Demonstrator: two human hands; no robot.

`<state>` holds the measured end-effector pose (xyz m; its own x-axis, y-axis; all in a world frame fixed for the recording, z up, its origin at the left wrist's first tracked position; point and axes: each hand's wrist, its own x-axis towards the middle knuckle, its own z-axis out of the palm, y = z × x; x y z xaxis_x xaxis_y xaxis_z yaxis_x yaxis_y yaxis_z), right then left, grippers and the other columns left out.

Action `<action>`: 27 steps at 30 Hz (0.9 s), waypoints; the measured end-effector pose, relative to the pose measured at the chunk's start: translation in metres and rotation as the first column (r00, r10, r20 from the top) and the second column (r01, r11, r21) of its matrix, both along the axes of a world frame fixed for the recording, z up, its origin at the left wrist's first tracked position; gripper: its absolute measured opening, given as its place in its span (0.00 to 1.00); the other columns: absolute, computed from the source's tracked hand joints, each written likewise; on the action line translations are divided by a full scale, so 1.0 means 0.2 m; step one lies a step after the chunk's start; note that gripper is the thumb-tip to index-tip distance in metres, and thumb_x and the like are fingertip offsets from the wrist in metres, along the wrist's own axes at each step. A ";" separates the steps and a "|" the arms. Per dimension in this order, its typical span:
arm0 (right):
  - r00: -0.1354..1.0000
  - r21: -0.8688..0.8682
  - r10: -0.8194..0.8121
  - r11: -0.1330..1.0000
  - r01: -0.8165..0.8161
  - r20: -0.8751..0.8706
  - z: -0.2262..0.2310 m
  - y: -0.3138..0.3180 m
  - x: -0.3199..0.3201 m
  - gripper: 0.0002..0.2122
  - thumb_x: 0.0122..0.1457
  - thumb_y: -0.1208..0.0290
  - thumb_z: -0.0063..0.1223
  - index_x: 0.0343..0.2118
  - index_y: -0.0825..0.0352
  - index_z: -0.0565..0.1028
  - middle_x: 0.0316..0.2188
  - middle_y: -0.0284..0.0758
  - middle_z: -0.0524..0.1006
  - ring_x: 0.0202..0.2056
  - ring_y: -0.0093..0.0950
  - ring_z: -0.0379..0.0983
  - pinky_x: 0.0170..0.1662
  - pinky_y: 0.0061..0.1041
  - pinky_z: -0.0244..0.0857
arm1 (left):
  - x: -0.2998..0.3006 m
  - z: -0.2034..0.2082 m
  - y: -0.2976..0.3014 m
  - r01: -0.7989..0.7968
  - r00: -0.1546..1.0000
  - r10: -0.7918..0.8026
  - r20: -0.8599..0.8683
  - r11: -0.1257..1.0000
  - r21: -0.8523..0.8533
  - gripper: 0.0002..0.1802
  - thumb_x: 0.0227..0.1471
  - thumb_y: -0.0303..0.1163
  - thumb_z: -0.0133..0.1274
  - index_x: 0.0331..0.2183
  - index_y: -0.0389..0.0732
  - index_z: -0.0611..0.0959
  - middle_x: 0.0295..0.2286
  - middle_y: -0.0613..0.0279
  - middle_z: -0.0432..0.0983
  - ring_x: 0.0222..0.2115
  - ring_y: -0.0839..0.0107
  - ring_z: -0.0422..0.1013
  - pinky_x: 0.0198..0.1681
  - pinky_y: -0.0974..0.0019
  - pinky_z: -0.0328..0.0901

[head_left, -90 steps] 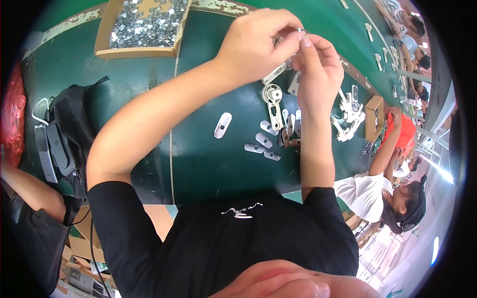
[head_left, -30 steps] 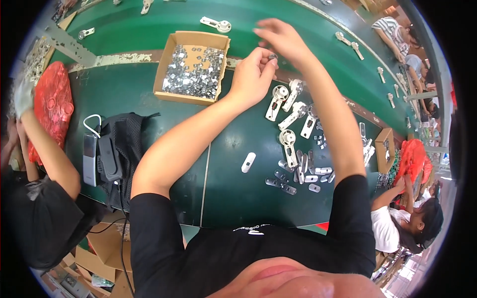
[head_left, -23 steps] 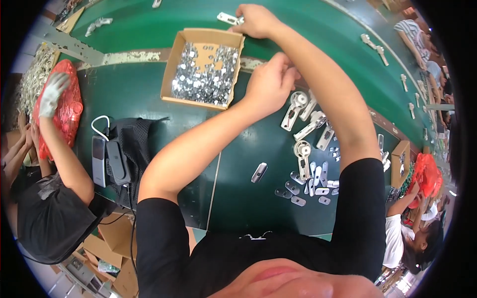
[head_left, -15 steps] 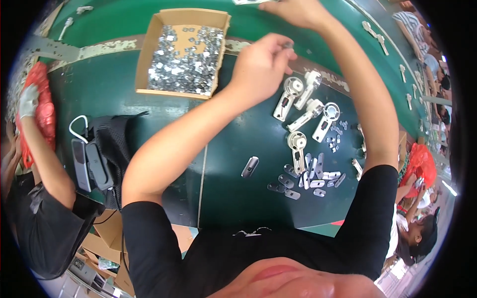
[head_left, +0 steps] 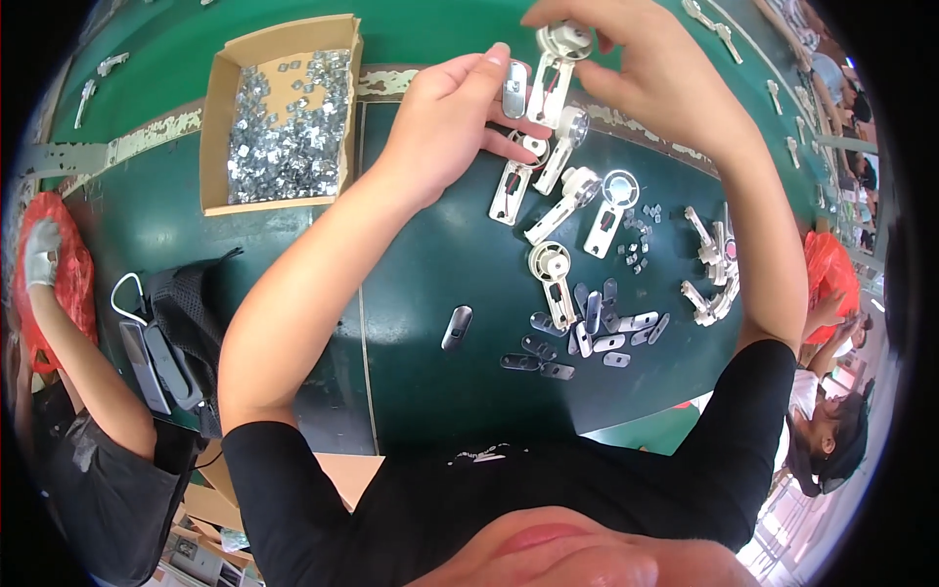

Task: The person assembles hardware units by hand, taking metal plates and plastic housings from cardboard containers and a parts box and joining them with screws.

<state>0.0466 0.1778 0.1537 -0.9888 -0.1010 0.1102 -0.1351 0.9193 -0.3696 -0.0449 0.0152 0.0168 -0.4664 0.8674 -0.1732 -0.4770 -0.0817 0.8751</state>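
Observation:
My left hand (head_left: 442,119) is closed on a silver oval plate (head_left: 514,90), gripped near the thumb and held upright. Its lower fingers reach toward the bottom of a white handheld-fan housing (head_left: 551,93); whether they touch it I cannot tell. My right hand (head_left: 660,73) grips that housing at its round head, fingers over the top and thumb at the side. Below my hands several similar white housings (head_left: 611,215) lie on the dark green table. Nearer me is a loose pile of silver oval plates (head_left: 608,342), with one plate (head_left: 457,328) apart to the left.
A cardboard box (head_left: 207,161) of small shiny metal pieces stands left of my hands. Similar small pieces (head_left: 638,240) lie right of the housings. More white parts (head_left: 719,264) sit by my right arm. A black bag (head_left: 191,318) is at left; co-workers handle red bags (head_left: 49,284) either side.
My right hand has brought the white housing down from the top edge, beside my left hand. The left hand, earlier pinching something small and grey, now shows the silver plate. The view has shifted.

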 end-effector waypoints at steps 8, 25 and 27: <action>0.998 0.003 0.051 0.999 -0.051 0.039 -0.06 -0.01 -0.04 0.19 0.50 0.83 0.53 0.47 0.68 0.77 0.43 0.46 0.73 0.49 0.46 0.69 0.53 0.37 0.66 | 0.00 0.02 0.00 0.047 0.998 -0.046 -0.031 0.998 0.041 0.30 0.72 0.51 0.39 0.52 0.31 0.76 0.42 0.47 0.82 0.37 0.59 0.83 0.33 0.63 0.80; 0.996 0.018 0.056 0.998 -0.057 0.072 -0.13 -0.01 -0.11 0.18 0.51 0.80 0.57 0.47 0.67 0.78 0.43 0.46 0.73 0.48 0.46 0.69 0.53 0.38 0.66 | -0.01 0.01 0.00 0.040 0.999 -0.040 -0.022 0.999 -0.001 0.23 0.70 0.44 0.45 0.46 0.32 0.79 0.39 0.50 0.82 0.35 0.63 0.82 0.33 0.65 0.79; 0.996 0.024 0.059 0.998 -0.061 0.067 -0.13 0.00 -0.11 0.18 0.51 0.80 0.58 0.48 0.67 0.78 0.43 0.46 0.73 0.48 0.46 0.69 0.53 0.38 0.66 | 0.00 0.01 0.00 0.037 0.998 -0.037 -0.044 0.999 0.001 0.14 0.67 0.35 0.53 0.45 0.32 0.78 0.39 0.51 0.82 0.35 0.65 0.82 0.33 0.67 0.79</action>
<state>0.0253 0.1774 0.1286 -0.9859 -0.1622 0.0413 -0.1662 0.9196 -0.3560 -0.0439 0.0152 0.0185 -0.4415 0.8844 -0.1513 -0.4405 -0.0668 0.8953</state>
